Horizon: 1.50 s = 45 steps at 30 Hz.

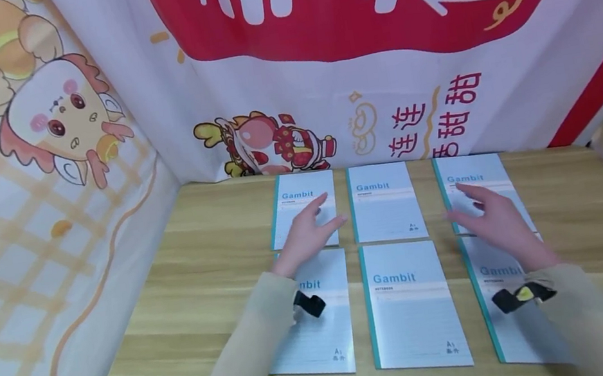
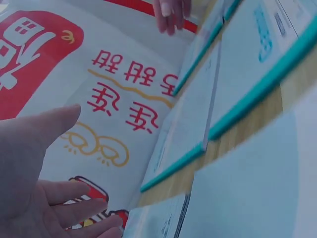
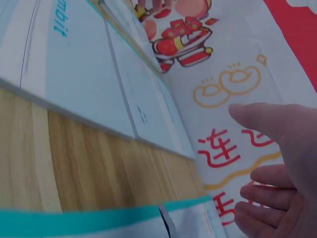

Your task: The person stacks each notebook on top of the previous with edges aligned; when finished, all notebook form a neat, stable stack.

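Note:
Several Gambit notebooks with light-blue covers and teal spines lie in two rows of three on a wooden table. My left hand [image 1: 308, 232] hovers over the back-left notebook [image 1: 289, 183], fingers extended and thumb apart, holding nothing. Over the back-right notebook [image 1: 502, 181] is my right hand [image 1: 494, 221], also empty with its fingers loosely extended. Between the hands lies the back-middle notebook [image 1: 386, 208]. My forearms partly cover the front-left notebook [image 1: 323, 334] and front-right notebook [image 1: 510, 313]; the front-middle notebook [image 1: 414, 314] is fully visible. Both wrist views show spread thumbs and empty palms.
The wooden table [image 1: 179, 310] meets a white printed cloth [image 1: 345, 90] with red lettering at the back. Another cloth with cartoon figures [image 1: 62, 113] hangs along the left side. A black strap [image 1: 310, 304] is on the left wrist, another strap [image 1: 522, 296] on the right.

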Each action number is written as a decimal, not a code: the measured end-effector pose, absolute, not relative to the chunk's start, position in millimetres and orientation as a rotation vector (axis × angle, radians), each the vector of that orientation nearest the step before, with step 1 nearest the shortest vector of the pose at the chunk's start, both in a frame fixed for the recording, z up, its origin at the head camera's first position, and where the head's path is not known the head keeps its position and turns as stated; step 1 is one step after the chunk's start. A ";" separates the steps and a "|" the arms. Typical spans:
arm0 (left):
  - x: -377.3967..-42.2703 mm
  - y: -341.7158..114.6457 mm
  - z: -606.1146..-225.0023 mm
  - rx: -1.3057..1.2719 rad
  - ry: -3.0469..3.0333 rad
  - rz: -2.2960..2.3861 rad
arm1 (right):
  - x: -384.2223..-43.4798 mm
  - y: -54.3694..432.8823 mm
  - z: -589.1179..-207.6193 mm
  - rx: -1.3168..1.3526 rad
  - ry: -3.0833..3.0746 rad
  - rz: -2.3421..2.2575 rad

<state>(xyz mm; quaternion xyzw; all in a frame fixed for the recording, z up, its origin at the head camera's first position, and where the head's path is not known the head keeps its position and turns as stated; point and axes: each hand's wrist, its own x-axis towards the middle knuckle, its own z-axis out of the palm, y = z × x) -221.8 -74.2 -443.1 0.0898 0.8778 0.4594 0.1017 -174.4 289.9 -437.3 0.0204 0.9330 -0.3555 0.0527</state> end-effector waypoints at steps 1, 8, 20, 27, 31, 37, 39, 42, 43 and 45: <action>-221.8 -68.7 -443.3 0.251 2.546 1.395 | -175.9 284.9 -438.6 0.046 2.811 -1.119; -222.5 -42.5 -448.1 0.163 2.268 1.499 | -183.9 252.9 -448.7 0.056 2.638 -1.267; -222.0 -25.9 -452.5 0.068 2.160 1.592 | -183.3 224.8 -466.1 0.105 2.668 -1.240; -226.1 -18.6 -450.4 0.005 2.199 1.641 | -185.5 229.9 -470.2 0.168 2.659 -1.285; -232.7 -13.3 -452.8 -0.089 2.132 1.750 | -185.2 235.7 -472.5 0.220 2.636 -1.328; -239.3 -3.9 -462.2 -0.065 2.025 1.841 | -183.5 238.0 -470.7 0.265 2.600 -1.359; -238.4 -0.8 -464.7 -0.044 1.966 1.871 | -182.9 238.6 -470.7 0.278 2.602 -1.366; -235.4 3.1 -467.4 -0.059 1.879 1.919 | -182.0 238.1 -471.2 0.280 2.602 -1.372; -234.2 4.0 -468.2 -0.069 1.861 1.932 | -181.8 237.9 -471.4 0.280 2.600 -1.374; -231.9 4.7 -469.7 -0.082 1.875 1.930 | -181.3 237.6 -471.7 0.276 2.592 -1.379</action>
